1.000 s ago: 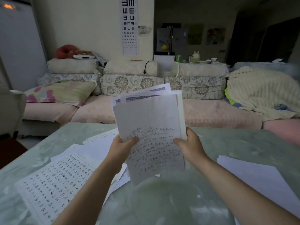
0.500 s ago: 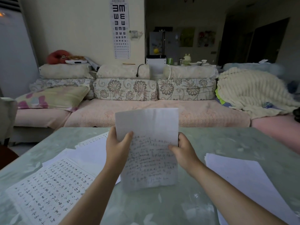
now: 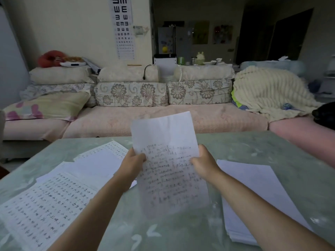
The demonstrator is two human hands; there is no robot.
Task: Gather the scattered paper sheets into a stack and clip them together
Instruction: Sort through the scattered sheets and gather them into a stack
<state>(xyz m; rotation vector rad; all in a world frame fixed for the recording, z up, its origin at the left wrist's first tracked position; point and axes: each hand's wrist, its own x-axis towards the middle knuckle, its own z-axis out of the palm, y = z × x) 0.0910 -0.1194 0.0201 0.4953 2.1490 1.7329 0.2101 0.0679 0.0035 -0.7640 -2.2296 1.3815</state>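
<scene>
Domestic living room. A long sofa [image 3: 163,120] with floral back cushions [image 3: 130,94], a loose pillow [image 3: 47,105] and a cream knitted blanket [image 3: 268,91] stands behind the green patterned worktop [image 3: 253,145]. An eye chart [image 3: 123,28] hangs on the wall; a refrigerator [image 3: 165,40] stands in the dim room beyond.

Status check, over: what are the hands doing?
Left grip and right grip both pinch the handwritten papers, upright over the table. Loose sheets lie left, white pile right. No clip in view.

Loose sheets [image 3: 54,205] cover table [image 3: 253,147] left; blank pile [image 3: 253,189] right; bare strip between, under held paper [image 3: 168,142].
</scene>
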